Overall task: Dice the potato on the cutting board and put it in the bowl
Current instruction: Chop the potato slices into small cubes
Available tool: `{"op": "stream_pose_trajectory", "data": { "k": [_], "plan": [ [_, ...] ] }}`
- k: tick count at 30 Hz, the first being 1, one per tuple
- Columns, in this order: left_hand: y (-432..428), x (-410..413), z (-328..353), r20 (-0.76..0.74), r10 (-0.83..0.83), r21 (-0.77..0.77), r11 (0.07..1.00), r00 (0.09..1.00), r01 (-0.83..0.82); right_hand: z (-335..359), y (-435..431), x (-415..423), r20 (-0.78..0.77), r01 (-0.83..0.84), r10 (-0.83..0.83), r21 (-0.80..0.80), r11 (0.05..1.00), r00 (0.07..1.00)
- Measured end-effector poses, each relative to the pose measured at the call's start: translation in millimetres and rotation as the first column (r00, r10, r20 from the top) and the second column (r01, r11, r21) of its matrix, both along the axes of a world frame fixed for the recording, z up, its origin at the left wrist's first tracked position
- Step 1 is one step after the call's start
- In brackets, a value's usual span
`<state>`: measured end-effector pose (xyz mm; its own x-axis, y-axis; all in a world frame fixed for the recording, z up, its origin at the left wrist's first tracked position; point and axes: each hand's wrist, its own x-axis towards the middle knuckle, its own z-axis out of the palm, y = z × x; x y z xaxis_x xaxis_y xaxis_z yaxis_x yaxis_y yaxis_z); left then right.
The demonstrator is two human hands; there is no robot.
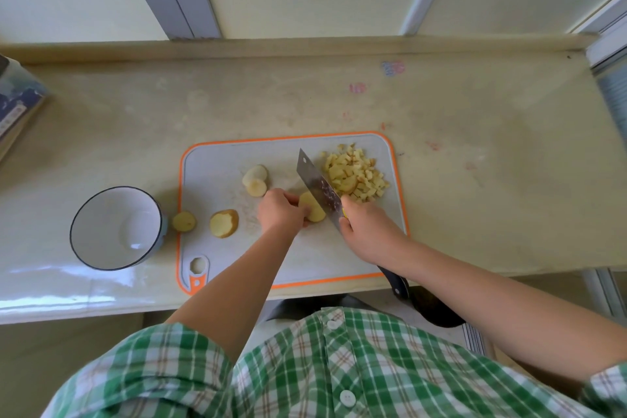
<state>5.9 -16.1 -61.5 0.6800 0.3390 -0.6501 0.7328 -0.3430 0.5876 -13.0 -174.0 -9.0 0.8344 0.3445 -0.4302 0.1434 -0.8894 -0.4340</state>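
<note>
knife handle [397, 283] mostly hidden under right hand [368, 232] and forearm | potato slice [315, 209] partly covered by left hand [280, 212] | box [17, 102] cut off at picture's left edge, print too blurred to read

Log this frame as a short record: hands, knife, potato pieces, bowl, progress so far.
left hand: holds potato piece on cutting board
right hand: grips cleaver, blade beside that piece
diced pile: board's far right
uncut pieces: stacked slices and one slice on board; small slice at its left edge
bowl: left of board, no potato inside
progress: dicing partly done, nothing transferred
</note>
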Motion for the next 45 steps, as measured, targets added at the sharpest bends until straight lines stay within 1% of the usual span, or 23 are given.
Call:
{"op": "stream_pose_trajectory", "data": {
  "k": [12,22,25,29,31,35,39,45],
  "plan": [
    [1.3,3.8,4.4,-0.029,-0.006,-0.035,0.999,1.0,0.005,-21.5,11.3,-14.4,0.008,0.102,-0.102,0.048,0.994,0.995],
    [0.3,0.3,12.8,-0.005,0.001,-0.039,0.999,1.0,-0.001,-29.9,14.0,-9.0,0.096,0.091,-0.097,0.067,0.994,0.991],
    [-1.8,-2.8,12.0,0.017,0.015,-0.033,0.999,1.0,-0.015,-27.5,13.8,-2.8,0.091,0.075,-0.082,0.077,0.994,0.992],
    [-1.4,-6.2,9.0,0.044,-0.002,0.014,1.0,0.999,0.002,-18.4,7.5,5.5,0.069,0.072,-0.079,0.102,0.992,0.994],
    [0.4,-8.2,7.8,0.06,0.016,0.029,0.999,0.998,-0.017,-12.8,3.9,7.4,0.064,0.067,-0.074,0.111,0.992,0.995],
    [3.2,-10.8,7.3,0.056,0.082,0.001,0.997,0.995,-0.083,-5.8,-1.3,6.5,0.038,0.02,-0.023,0.076,0.997,0.999],
    [2.7,-8.3,7.3,0.03,0.104,-0.005,0.995,0.994,-0.104,-2.2,-1.4,1.1,0.01,-0.021,0.02,0.031,0.999,1.0],
    [3.8,-4.1,5.6,0.006,0.093,-0.007,0.996,0.996,-0.093,-4.8,6.7,-6.6,0.005,-0.002,0.002,0.015,1.0,1.0]
  ]
}}
